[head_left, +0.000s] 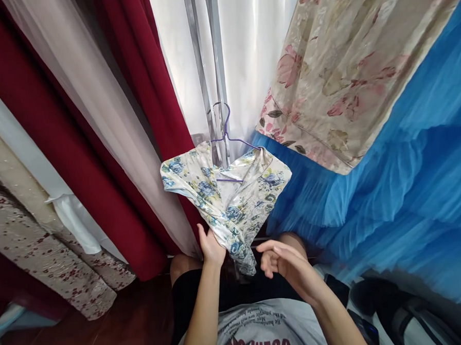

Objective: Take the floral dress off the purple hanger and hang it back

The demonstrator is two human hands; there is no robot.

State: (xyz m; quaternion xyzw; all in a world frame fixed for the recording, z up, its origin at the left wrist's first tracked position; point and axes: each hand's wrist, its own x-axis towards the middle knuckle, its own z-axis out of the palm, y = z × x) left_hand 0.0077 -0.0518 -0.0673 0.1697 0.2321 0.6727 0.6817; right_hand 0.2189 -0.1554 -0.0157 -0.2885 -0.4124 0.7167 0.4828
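Note:
A pale shirt with blue flowers [232, 198] hangs on a purple wire hanger [228, 134] in front of white curtains. My left hand [211, 246] is closed on the shirt's lower left edge. To the right of the hem, my right hand [284, 265] hovers with its fingers loosely curled and apart, holding nothing and just clear of the fabric.
Dark red curtains [135, 121] and sheer white cloth [96, 112] hang at the left. A cream garment with pink flowers [344, 68] and a blue pleated fabric [409, 194] hang at the right. A metal pole [210, 81] stands behind the shirt. Wooden floor [126, 327] lies below.

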